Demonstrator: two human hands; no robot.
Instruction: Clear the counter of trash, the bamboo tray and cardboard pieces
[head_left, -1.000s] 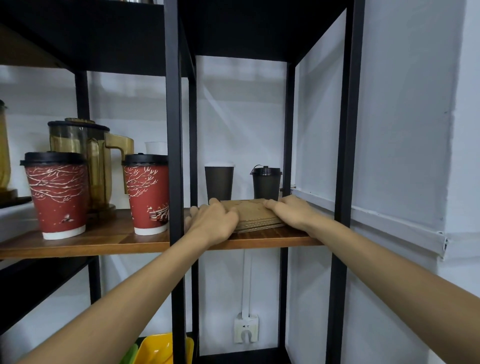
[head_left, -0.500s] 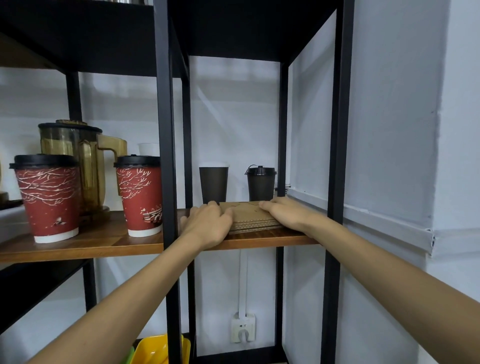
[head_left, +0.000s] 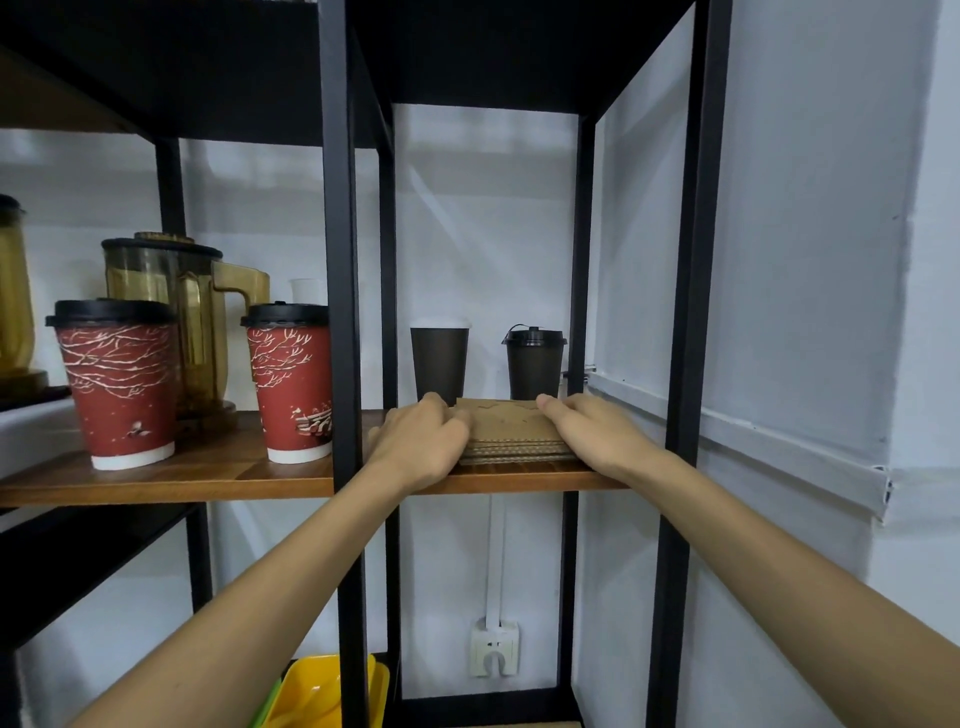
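A: Head view: both arms reach in to a wooden shelf (head_left: 223, 470) in a black metal rack. Where is the cardboard?

B: A flat stack of cardboard pieces (head_left: 511, 434) lies on the right part of that shelf, near its front edge, between the two hands.

A: What is the left hand (head_left: 418, 447) doing?

B: It rests palm down against the stack's left side. Its fingers (head_left: 439, 415) are bent and close together, their tips on the stack's left edge and top. They press rather than wrap around it.

A: And the right hand (head_left: 595, 434)?

B: It lies on the stack's right side, fingers (head_left: 558, 410) stretched forward and nearly straight, flat on the top corner. I cannot tell whether the thumb is hooked under the stack.

A: What else stands there?

B: Just behind the stack, a dark cup without a lid (head_left: 439, 361) and a dark cup with a lid (head_left: 534, 366). To the left of the post, two red cups with black lids (head_left: 117, 384) (head_left: 291, 382), and an amber pitcher (head_left: 187, 317) behind them.
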